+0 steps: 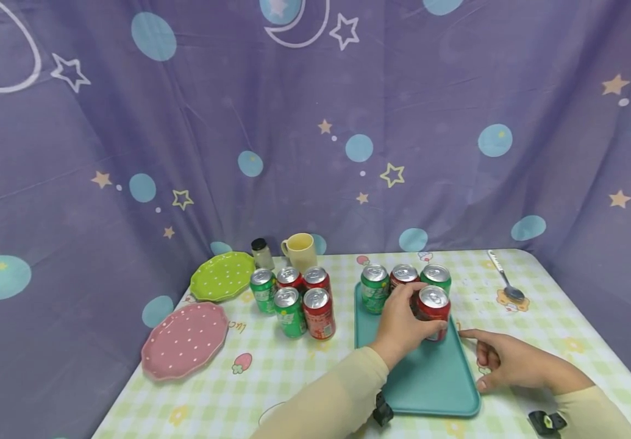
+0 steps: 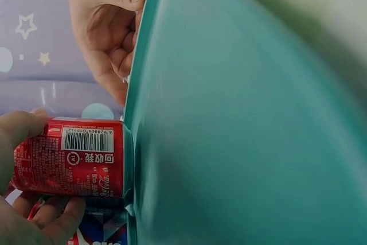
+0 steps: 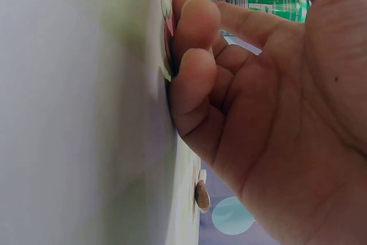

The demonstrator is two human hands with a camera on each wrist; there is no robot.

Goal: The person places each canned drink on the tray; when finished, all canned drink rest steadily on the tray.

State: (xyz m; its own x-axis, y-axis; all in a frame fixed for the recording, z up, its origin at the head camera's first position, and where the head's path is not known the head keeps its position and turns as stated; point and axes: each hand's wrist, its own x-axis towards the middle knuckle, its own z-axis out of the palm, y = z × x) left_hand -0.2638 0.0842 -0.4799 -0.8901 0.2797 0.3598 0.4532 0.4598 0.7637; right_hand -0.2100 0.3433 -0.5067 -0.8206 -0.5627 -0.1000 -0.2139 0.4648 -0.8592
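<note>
My left hand (image 1: 403, 324) grips a red Coca-Cola can (image 1: 434, 302) on the teal tray (image 1: 427, 381), thumb on one side and fingers on the other. In the left wrist view that can (image 2: 86, 156) stands at the tray's surface, beside a partly hidden blue, white and red can (image 2: 103, 230). Behind it on the tray are a green can (image 1: 374, 289), a red can (image 1: 404, 275) and another green can (image 1: 436, 276). Along the tray's right edge rests my right hand (image 1: 507, 360), index finger extended to the rim, thumb near it, other fingers bent against the tablecloth (image 3: 86, 113).
Left of the tray stands a cluster of green cans (image 1: 290, 314) and red cans (image 1: 319, 314). Behind are a yellow mug (image 1: 300, 251) and a black-lidded jar (image 1: 262, 255). A green plate (image 1: 222, 276) and pink plate (image 1: 186, 341) lie far left, a spoon (image 1: 506, 277) far right.
</note>
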